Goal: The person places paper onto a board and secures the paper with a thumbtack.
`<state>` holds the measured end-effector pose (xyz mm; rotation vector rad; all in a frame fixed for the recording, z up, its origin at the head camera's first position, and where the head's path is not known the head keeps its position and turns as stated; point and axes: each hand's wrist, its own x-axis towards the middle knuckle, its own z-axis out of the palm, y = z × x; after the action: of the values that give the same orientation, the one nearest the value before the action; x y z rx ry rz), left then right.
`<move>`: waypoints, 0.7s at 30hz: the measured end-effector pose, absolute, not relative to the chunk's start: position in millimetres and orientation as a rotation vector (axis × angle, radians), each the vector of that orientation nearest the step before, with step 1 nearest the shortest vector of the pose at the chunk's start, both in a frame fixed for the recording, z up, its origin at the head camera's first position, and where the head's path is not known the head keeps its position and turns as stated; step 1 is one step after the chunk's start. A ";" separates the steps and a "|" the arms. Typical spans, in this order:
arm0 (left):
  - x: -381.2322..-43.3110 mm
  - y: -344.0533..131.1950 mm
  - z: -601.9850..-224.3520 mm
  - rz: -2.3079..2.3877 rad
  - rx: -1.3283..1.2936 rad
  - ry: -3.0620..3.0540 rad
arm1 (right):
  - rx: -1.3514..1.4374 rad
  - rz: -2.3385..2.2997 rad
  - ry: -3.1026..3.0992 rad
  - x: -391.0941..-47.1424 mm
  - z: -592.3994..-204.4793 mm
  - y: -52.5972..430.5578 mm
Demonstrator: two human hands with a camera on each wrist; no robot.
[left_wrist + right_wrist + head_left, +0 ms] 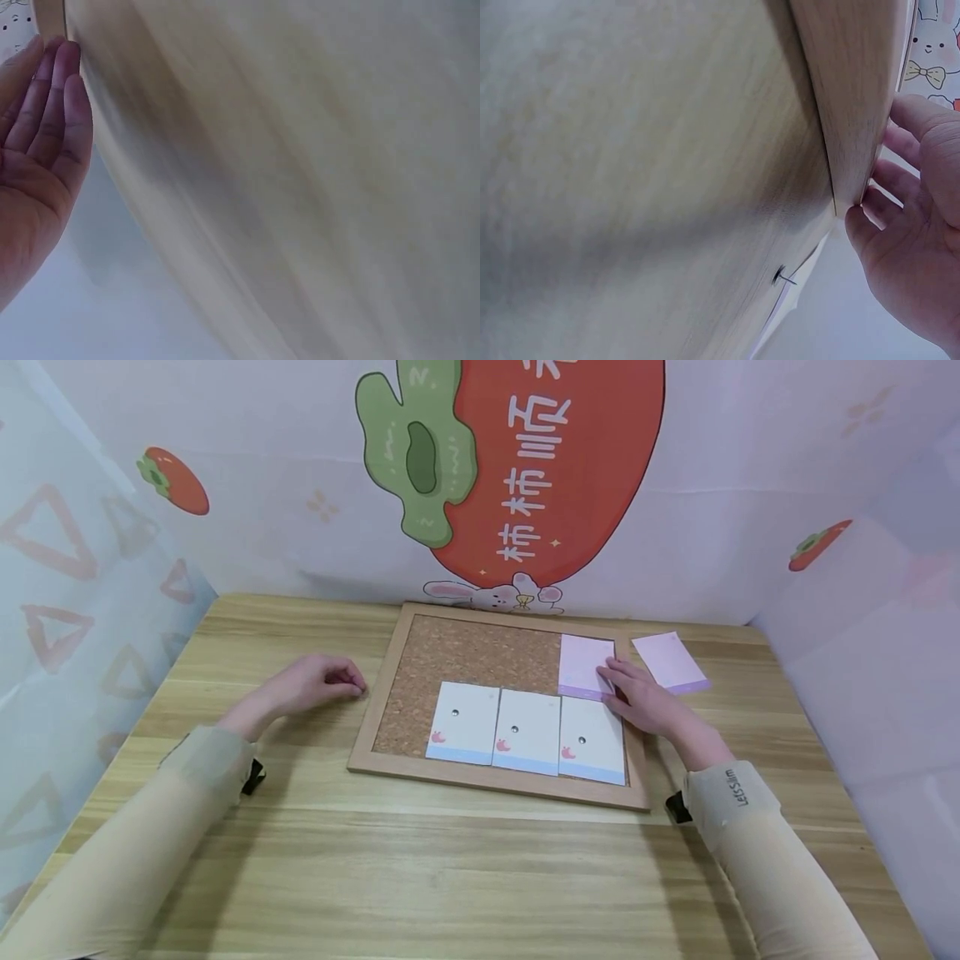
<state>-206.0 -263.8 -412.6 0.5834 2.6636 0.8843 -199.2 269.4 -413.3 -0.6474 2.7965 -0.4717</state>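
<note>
On the table lies a wood-framed cork board [480, 647]. Three white note cards [467, 735] with blue lower edges form a row along its lower part, each with a silver pushpin [514, 729] in it. My right hand [645, 697] rests its fingertips on a pink note card [583, 658] at the board's upper right corner; no pin shows in that card. Just left of the board's frame, my left hand [318, 681] lies with loosely bent fingers. Nothing shows in the left hand [45, 150] in the left wrist view.
Another pink note card [671, 658] lies on the table right of the board. A loose pushpin [780, 276] lies on the tabletop near the board's frame [851, 82] in the right wrist view. A printed cloth [697, 552] hangs behind the table.
</note>
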 end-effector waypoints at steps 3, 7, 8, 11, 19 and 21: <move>-206.4 -260.1 -409.8 0.939 0.559 2.650 | -0.638 -0.470 2.790 -198.6 -413.3 268.8; -206.4 -253.6 -403.9 1.023 0.499 2.651 | -0.631 -0.462 2.793 -198.7 -414.8 268.7; -205.9 -251.4 -401.4 1.043 0.474 2.647 | -0.631 -0.459 2.796 -199.0 -415.2 268.6; -202.5 -242.1 -391.6 1.072 0.426 2.644 | -0.626 -0.450 2.803 -199.5 -416.1 268.9; -194.9 -210.7 -368.7 1.120 0.430 2.610 | -0.625 -0.457 2.811 -199.5 -415.8 269.4; -193.4 -204.7 -365.4 1.145 0.440 2.592 | -0.629 -0.461 2.812 -199.3 -415.9 269.3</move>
<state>-193.4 -204.7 -365.4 0.4404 2.5921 1.1449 -199.3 269.3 -415.9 -0.6287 2.8117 -0.4614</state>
